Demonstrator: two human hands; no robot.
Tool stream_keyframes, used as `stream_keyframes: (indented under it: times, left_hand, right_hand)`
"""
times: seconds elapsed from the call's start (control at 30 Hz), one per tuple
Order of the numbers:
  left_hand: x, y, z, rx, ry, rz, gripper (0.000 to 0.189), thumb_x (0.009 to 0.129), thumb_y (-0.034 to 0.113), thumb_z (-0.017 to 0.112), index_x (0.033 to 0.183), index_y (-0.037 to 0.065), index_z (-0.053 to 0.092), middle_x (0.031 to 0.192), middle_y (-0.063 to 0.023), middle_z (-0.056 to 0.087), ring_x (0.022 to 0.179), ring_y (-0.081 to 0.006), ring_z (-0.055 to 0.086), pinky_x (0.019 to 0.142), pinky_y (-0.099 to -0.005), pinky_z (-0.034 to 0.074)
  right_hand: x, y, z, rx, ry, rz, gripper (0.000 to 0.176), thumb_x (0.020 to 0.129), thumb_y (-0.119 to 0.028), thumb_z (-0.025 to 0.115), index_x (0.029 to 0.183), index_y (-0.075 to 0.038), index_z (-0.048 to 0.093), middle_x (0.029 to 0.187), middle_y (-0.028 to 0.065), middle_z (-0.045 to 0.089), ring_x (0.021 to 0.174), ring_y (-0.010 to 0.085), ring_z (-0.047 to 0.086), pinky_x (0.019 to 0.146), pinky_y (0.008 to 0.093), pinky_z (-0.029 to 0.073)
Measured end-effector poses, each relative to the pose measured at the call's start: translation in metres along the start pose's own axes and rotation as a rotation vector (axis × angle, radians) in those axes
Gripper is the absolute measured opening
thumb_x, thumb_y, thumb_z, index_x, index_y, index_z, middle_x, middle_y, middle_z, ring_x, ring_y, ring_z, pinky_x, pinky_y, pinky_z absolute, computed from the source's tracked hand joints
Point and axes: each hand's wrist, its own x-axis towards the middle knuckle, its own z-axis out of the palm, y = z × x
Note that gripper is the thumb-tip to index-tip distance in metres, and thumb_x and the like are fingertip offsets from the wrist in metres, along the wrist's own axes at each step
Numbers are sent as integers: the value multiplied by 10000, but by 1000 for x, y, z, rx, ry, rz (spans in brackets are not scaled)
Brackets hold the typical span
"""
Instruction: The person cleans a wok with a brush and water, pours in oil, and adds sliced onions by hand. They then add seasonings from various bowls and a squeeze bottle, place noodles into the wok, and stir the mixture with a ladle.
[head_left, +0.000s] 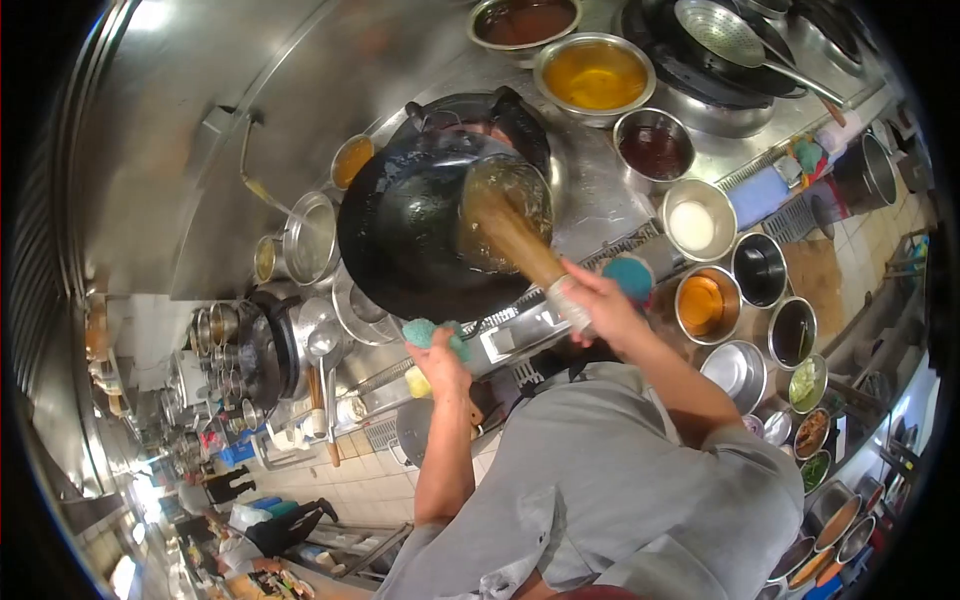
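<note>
A large black wok (385, 235) sits tilted over the burner (520, 110), its inside wet and shiny. My left hand (440, 368) is closed around a teal cloth (425, 332) at the wok's near edge; the grip beneath the cloth is hidden. In my right hand (600, 305) is a bamboo wok brush (515, 238), its handle end wrapped in something whitish. The brush's far end reaches into the right side of the wok, where it is smeared by motion over brownish liquid.
Behind the wok stand bowls of yellow liquid (595, 78) and dark red sauce (653, 145). Several sauce and ingredient pots, including an orange one (705, 303), line the right. A strainer (720, 32) rests at upper right. Ladles (322, 340) lie left; other people (285, 530) stand far off.
</note>
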Motion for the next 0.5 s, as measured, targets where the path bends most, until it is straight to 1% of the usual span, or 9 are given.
stream_keyframes:
  times: [0.13, 0.17, 0.27, 0.4, 0.43, 0.5]
  left_hand:
    - [-8, 7, 7, 70, -85, 127, 534, 801, 55, 690, 1263, 23, 424, 1015, -97, 579, 890, -199, 582, 750, -349, 496]
    - [-12, 10, 11, 70, -70, 169, 522, 799, 49, 693, 1243, 10, 421, 1033, -101, 571, 893, -196, 570, 766, -331, 493]
    - [-10, 9, 17, 54, -67, 218, 484, 798, 40, 691, 1208, 8, 434, 1052, -103, 559, 907, -198, 560, 805, -328, 489]
    - [-2, 19, 21, 191, -119, 360, 441, 808, 43, 682, 1188, 7, 462, 1069, -106, 555, 927, -201, 556, 872, -333, 477]
    - [-3, 24, 24, 222, -114, 364, 450, 803, 48, 687, 1192, 12, 465, 1064, -103, 554, 945, -199, 558, 887, -338, 476]
    - [-8, 31, 29, 241, -129, 376, 458, 804, 60, 693, 1198, 10, 464, 1061, -112, 558, 959, -206, 568, 898, -346, 478]
  right_hand:
    - [21, 26, 26, -76, -60, 22, 661, 1039, -339, 628, 1620, -167, 362, 795, 83, 667, 482, 141, 585, 391, 293, 456]
    - [23, 28, 32, -76, -59, 38, 668, 1041, -350, 622, 1622, -160, 354, 768, 84, 666, 484, 136, 589, 389, 292, 453]
    - [25, 28, 35, -136, -138, 75, 647, 1064, -309, 595, 1633, -154, 328, 932, 68, 676, 532, 139, 603, 416, 290, 475]
    - [12, 6, 29, -337, -126, 102, 634, 1060, -340, 586, 1622, -157, 358, 997, 86, 695, 538, 133, 607, 423, 286, 481]
    - [10, 1, 24, -392, -127, 44, 702, 1034, -398, 588, 1619, -103, 338, 732, 92, 659, 493, 147, 596, 422, 312, 486]
    - [15, -12, 15, -531, -131, 70, 701, 1026, -396, 577, 1618, -105, 342, 708, 98, 649, 489, 160, 599, 426, 323, 491]
